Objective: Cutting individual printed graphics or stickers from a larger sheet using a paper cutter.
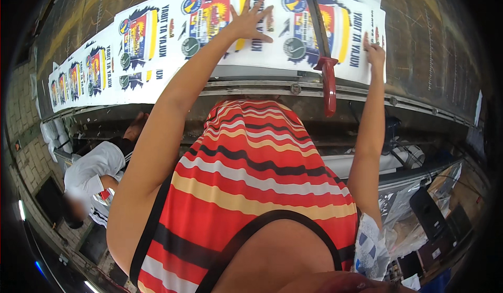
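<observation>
A long white printed sheet (268,57) with repeated colourful designs stretches across the worktable. My left hand (251,21) lies on it with the fingers spread, holding nothing. Close to the sheet's right end, my right hand (375,54) has its fingers bent in against the edge and appears to pinch it; the fingertips are slightly blurred. Between my hands, a long dark blade-like bar with a red handle (328,86) lies across the sheet. Its handle sticks out past the table's near edge, touched by neither hand.
Marked, worn brown tabletop (419,36) shows beyond the sheet. A metal rail (251,87) runs along the near edge. At lower left a person in a white shirt (99,164) bends beside the table. White rolls (390,159) and clear plastic sit at the right.
</observation>
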`<state>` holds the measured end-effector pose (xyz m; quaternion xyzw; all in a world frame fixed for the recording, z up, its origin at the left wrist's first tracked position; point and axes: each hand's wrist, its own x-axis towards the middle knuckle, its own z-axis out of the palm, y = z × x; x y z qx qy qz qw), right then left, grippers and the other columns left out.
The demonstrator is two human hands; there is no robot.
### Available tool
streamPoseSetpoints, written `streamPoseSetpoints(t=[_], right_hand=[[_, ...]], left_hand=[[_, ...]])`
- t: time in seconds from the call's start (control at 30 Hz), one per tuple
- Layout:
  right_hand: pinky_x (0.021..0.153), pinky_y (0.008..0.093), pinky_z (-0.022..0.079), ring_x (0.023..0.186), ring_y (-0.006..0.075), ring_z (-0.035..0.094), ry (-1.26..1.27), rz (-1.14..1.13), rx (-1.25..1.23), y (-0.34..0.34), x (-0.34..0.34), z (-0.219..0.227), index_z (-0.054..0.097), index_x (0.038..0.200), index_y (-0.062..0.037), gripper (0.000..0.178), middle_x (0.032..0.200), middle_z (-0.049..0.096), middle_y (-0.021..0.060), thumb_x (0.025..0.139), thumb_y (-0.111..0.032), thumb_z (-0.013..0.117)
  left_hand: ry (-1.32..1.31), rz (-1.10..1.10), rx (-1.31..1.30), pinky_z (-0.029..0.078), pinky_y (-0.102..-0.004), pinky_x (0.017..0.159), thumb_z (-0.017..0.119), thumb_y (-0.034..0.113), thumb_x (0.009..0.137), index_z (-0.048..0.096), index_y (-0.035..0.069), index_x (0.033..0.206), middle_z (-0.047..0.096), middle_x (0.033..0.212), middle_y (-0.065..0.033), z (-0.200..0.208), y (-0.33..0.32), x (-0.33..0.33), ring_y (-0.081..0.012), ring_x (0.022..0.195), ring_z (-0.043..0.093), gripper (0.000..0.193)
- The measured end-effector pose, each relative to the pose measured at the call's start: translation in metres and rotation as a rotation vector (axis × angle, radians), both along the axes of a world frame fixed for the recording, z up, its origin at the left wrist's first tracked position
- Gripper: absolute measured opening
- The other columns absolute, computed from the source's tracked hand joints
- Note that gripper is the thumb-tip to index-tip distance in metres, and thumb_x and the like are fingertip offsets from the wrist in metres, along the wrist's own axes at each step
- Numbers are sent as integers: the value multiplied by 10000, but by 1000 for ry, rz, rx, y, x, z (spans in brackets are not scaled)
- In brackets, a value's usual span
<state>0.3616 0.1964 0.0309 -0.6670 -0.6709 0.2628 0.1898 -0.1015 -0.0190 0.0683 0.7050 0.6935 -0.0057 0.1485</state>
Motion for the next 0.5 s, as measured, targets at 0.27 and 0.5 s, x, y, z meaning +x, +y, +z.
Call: streamPoseSetpoints(t=[0.27, 0.5], right_hand=[[681, 292, 546, 882, 199, 682, 497, 164, 95, -123, -58, 202, 399, 1356, 26, 586, 1390, 488, 187, 993, -378, 618], [1038, 421, 442, 1329, 393, 489, 372, 262, -251, -256, -156, 264, 276, 1549, -62, 724, 1540, 385, 206, 986, -386, 597]], left_hand=[[-42, 37, 50, 49, -886, 999, 689, 890, 528, 206, 377, 1582, 15, 1684, -75, -24, 53, 48, -474, 1505, -79, 1268], [-17, 52, 56, 70, -881, 1008, 686, 900, 520, 185, 370, 1588, 7, 1683, -72, -33, 81, 66, -455, 1509, -92, 1293]])
